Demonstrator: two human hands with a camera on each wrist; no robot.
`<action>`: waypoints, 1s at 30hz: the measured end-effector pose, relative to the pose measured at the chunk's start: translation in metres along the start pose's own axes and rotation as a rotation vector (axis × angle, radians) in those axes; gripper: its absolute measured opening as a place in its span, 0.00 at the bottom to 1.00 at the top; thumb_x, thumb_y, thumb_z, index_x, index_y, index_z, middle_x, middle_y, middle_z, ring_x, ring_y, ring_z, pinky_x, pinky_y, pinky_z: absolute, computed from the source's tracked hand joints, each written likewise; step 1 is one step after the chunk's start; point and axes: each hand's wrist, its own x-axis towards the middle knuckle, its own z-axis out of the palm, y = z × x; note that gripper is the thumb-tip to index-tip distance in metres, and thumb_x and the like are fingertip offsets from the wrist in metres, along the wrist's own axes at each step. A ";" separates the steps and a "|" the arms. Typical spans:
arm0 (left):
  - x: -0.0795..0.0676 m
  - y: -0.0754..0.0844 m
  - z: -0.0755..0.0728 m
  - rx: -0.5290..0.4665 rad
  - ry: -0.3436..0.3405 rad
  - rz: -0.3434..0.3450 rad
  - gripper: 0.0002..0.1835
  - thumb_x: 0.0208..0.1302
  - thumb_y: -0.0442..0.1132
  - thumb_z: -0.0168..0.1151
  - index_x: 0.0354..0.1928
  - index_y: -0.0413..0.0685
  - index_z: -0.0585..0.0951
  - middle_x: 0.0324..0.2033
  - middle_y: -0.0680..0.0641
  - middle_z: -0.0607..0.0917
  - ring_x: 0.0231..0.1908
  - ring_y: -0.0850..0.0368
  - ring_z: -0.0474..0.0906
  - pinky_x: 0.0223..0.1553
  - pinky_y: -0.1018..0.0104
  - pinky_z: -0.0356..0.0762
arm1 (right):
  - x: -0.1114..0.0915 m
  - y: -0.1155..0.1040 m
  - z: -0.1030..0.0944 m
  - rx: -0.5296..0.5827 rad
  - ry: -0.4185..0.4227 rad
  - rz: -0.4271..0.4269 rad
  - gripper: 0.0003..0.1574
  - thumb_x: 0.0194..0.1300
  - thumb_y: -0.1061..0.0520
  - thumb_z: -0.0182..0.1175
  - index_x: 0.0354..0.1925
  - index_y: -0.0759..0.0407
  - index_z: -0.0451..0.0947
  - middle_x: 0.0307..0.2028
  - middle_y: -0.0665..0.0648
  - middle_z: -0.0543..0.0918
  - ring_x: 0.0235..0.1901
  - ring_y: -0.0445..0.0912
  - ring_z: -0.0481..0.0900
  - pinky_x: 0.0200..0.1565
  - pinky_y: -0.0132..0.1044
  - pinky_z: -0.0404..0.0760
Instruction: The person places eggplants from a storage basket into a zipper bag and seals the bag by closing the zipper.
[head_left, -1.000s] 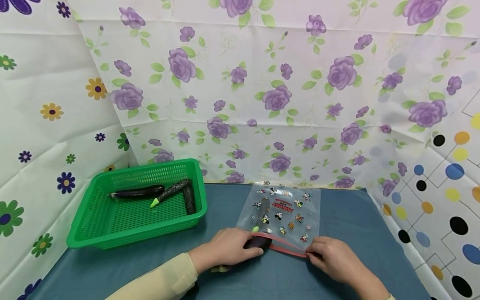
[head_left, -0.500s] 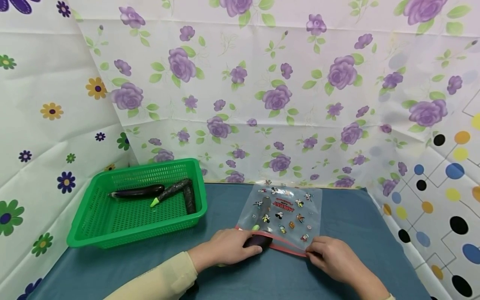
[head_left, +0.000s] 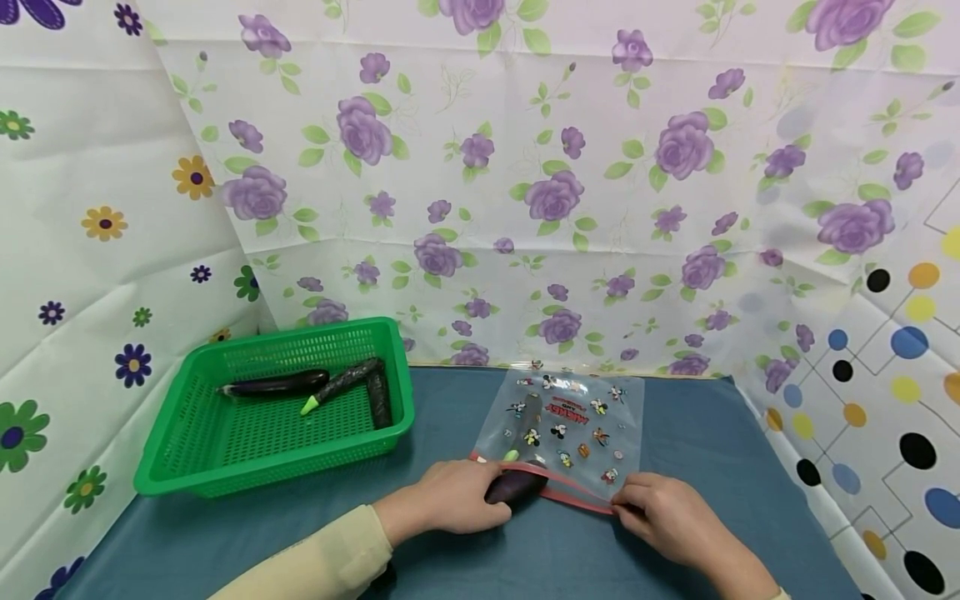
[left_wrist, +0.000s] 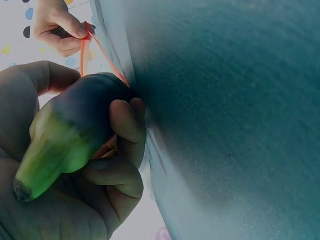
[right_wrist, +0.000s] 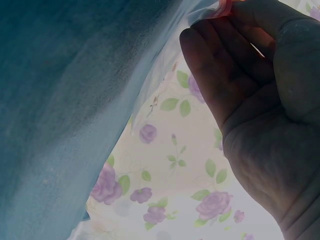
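Note:
An eggplant [left_wrist: 75, 120] with a green stem end lies in my left hand [head_left: 461, 497], whose fingers curl round it. The eggplant's dark far end sits at the open mouth of a clear zip bag [head_left: 558, 425] with cartoon prints and a red zip edge. My right hand [head_left: 667, 512] pinches the right corner of that edge between thumb and fingers. Inside the bag, towards its left side, lies a long dark vegetable [head_left: 531, 417] with a light green tip. In the right wrist view, only a bit of the red edge [right_wrist: 226, 7] shows at the fingertips.
To the left stands a green perforated basket [head_left: 273, 475] holding an eggplant [head_left: 277, 383] and two dark, rough-skinned vegetables, one of them with a green tip [head_left: 309, 406]. A blue cloth [head_left: 720, 450] covers the table. Patterned sheets hang behind and at both sides.
The eggplant has slid a little into the bag's mouth under my left hand, and its green stem end has gone out of the head view. My right hand stays put on the corner.

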 end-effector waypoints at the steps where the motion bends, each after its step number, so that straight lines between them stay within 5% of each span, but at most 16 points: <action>1: 0.000 0.000 0.000 0.002 -0.001 0.002 0.18 0.68 0.57 0.65 0.54 0.60 0.84 0.33 0.60 0.80 0.30 0.59 0.76 0.30 0.59 0.70 | 0.000 0.000 0.000 -0.001 -0.001 0.000 0.09 0.69 0.61 0.77 0.39 0.44 0.92 0.37 0.35 0.84 0.34 0.29 0.80 0.35 0.37 0.84; 13: -0.001 -0.003 0.001 -0.027 0.001 0.010 0.14 0.67 0.56 0.65 0.48 0.60 0.81 0.33 0.59 0.80 0.30 0.59 0.75 0.30 0.60 0.69 | -0.001 0.001 0.000 0.006 -0.007 -0.004 0.09 0.70 0.61 0.77 0.40 0.45 0.92 0.37 0.36 0.84 0.34 0.30 0.80 0.35 0.37 0.84; 24: 0.001 -0.005 0.003 -0.044 0.004 0.006 0.31 0.76 0.64 0.67 0.72 0.58 0.81 0.46 0.58 0.87 0.37 0.61 0.79 0.38 0.57 0.77 | -0.001 0.001 0.001 0.003 -0.010 0.001 0.09 0.70 0.60 0.77 0.40 0.44 0.92 0.37 0.36 0.84 0.35 0.30 0.80 0.35 0.37 0.85; 30: 0.000 -0.005 0.004 -0.079 0.006 -0.044 0.32 0.75 0.67 0.68 0.70 0.56 0.82 0.45 0.55 0.88 0.34 0.60 0.81 0.35 0.57 0.78 | 0.000 0.002 0.001 -0.002 -0.009 0.000 0.09 0.70 0.60 0.77 0.40 0.43 0.92 0.37 0.35 0.84 0.35 0.30 0.80 0.35 0.37 0.84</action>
